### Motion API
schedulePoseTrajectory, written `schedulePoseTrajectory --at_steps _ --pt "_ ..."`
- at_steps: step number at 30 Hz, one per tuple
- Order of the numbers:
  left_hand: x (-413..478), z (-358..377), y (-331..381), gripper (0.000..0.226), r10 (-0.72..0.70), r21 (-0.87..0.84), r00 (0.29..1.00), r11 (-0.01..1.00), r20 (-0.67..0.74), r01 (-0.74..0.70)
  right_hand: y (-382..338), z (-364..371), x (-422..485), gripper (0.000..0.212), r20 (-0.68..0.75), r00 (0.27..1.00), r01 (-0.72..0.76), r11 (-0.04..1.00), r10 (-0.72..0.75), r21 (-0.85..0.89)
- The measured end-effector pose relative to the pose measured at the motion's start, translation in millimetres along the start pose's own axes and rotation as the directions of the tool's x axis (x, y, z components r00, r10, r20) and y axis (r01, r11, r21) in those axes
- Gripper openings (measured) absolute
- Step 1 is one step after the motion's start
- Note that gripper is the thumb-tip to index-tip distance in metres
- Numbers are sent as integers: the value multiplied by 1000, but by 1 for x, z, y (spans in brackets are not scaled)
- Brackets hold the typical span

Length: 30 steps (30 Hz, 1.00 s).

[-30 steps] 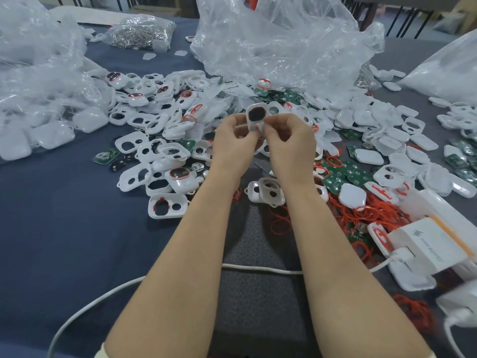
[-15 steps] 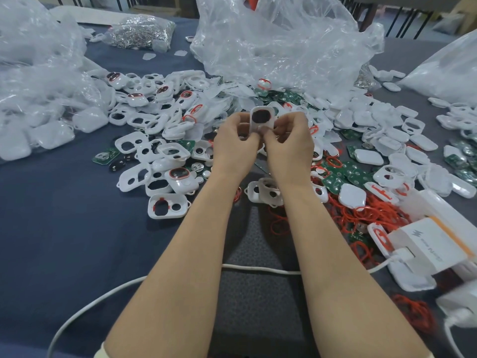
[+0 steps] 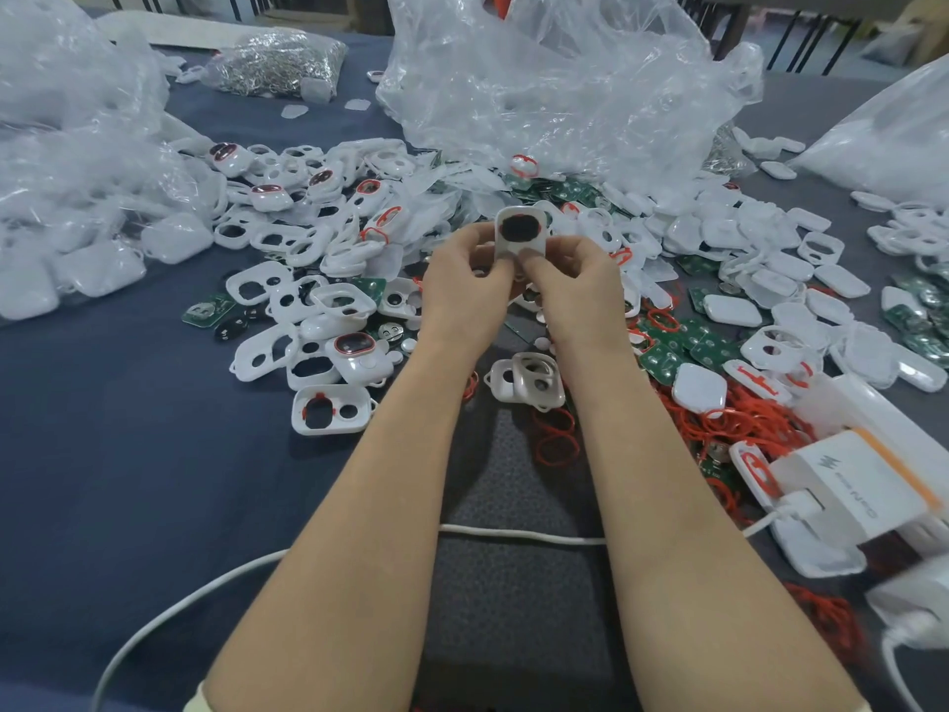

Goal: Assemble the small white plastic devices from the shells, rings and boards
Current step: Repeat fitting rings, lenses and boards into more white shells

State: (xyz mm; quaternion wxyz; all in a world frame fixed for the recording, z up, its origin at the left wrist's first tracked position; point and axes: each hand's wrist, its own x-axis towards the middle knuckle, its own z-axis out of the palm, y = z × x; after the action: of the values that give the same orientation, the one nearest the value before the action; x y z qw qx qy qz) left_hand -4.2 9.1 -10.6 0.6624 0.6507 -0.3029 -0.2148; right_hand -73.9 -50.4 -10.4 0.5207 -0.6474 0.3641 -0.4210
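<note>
I see both hands raised together just above the middle of the counter (image 3: 128,454), a white shell (image 3: 521,231) pinched between them. The left hand (image 3: 464,285) takes its left edge and the right hand (image 3: 575,290) its right edge. The fingers (image 3: 506,256) of both are curled and clamped on the lower half, thumbs pressed side by side on its face. The shell stands upright, its dark oval opening rimmed in red and turned toward me. At six o'clock from the hands two empty frames (image 3: 529,385) lie touching between my wrists. Loose shells (image 3: 287,249) pile up at ten o'clock, green boards (image 3: 683,346) at three, and red rings (image 3: 557,439) at five. A crumpled clear bag (image 3: 565,84) sits at twelve, and a white cable (image 3: 513,534) runs under my forearms.
</note>
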Motion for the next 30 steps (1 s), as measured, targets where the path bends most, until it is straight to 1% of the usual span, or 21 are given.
schedulePoseTrajectory --at_steps 5,9,12,14,16,19,22,24,26,28,30 --pt "1 0 -3 19 21 61 1000 998 2 -21 1 3 -1 15 -24 999 -25 999 24 -29" --pt "2 -1 -4 15 35 77 999 996 -9 -34 0 4 -3 9 -20 1000 -4 999 3 -37" --pt "3 -1 -5 14 15 60 1000 998 -14 -15 1 4 -3 7 -15 1000 -7 999 6 -32" --pt "2 0 -3 14 -12 29 1000 1000 -10 12 1 4 -3 7 -14 1000 -21 1000 21 -21" --pt "1 0 -2 12 -47 -53 999 997 2 47 2 4 -3 5 -11 999 -43 999 43 -8" --pt "-1 0 0 14 -94 -159 995 983 20 96 1 4 -3 7 -6 997 -71 997 72 34" --pt "0 -2 3 10 -117 -242 993 963 20 118 -2 1 -4 5 50 997 -57 997 55 44" --pt "3 -6 5 5 -117 -282 993 953 -14 109 -6 -3 -4 9 109 994 -36 998 29 60" --pt "7 -12 6 7 -131 -282 985 955 -116 94 -10 -10 -1 12 104 994 -24 997 16 76" --pt "11 -19 6 16 -161 -295 963 951 -215 93 -12 -18 2 9 17 1000 -14 999 14 35" --pt "11 -23 7 21 -177 -339 948 937 -264 80 -12 -26 4 10 -90 996 -3 995 -6 -102"
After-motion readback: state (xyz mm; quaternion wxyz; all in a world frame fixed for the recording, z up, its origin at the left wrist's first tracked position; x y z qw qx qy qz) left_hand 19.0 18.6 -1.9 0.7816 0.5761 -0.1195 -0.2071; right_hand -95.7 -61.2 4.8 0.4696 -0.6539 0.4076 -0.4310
